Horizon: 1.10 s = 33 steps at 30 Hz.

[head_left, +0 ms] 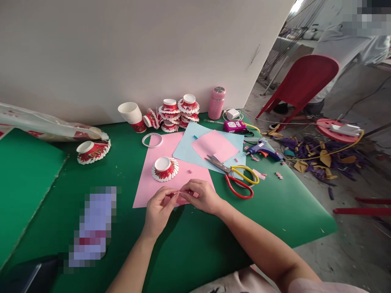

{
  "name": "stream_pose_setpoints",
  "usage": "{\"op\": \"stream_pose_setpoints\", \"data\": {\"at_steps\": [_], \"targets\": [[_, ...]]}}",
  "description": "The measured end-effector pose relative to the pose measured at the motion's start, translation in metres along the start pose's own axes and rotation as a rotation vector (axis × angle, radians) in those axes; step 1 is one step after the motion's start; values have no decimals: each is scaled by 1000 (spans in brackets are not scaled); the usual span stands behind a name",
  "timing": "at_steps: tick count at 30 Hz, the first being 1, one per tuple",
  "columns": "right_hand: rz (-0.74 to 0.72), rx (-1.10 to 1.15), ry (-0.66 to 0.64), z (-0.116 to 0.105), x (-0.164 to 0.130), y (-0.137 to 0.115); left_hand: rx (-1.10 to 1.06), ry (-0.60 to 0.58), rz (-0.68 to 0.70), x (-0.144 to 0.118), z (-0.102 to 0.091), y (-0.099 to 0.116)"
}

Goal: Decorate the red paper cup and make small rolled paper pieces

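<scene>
My left hand [160, 209] and my right hand [201, 195] meet fingertip to fingertip over the near edge of a large pink paper sheet [142, 193]. Both pinch a small strip of pink paper [183, 192], mostly hidden by the fingers. Just beyond them a red and white paper cup [165, 167], its side cut and folded into a fringe, rests upside down on the sheet. A tiny pink paper piece [190, 171] lies beside it. Scissors [233, 173] with one yellow and one red handle lie partly spread to the right, their blades over pink and light blue paper [183, 146].
Stacked paper cups [131, 114], fringed cups [174, 114] and a pink bottle [216, 103] line the wall. A blue glue gun [264, 149] lies near the right table edge, with paper scraps about. Another fringed cup [93, 151] sits left. Behind a red chair [305, 83] stands a person.
</scene>
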State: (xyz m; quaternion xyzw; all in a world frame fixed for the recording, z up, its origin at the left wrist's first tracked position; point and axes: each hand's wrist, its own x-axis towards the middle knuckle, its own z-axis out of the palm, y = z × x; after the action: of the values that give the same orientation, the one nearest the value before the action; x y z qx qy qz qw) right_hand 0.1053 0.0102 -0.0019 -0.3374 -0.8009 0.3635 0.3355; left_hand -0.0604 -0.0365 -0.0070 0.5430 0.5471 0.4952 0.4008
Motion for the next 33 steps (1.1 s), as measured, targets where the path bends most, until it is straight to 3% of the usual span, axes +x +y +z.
{"op": "stream_pose_setpoints", "data": {"at_steps": [3,8,18,33], "targets": [[18,58,16,0,0,0,29,-15,46,0,-1,0],[121,227,59,4,-1,-1,-81,-14,-47,-2,2,-3],[170,258,72,3,1,-3,-120,-40,-56,-2,3,-2],[63,233,84,2,0,0,-15,-44,41,-1,2,0]]}}
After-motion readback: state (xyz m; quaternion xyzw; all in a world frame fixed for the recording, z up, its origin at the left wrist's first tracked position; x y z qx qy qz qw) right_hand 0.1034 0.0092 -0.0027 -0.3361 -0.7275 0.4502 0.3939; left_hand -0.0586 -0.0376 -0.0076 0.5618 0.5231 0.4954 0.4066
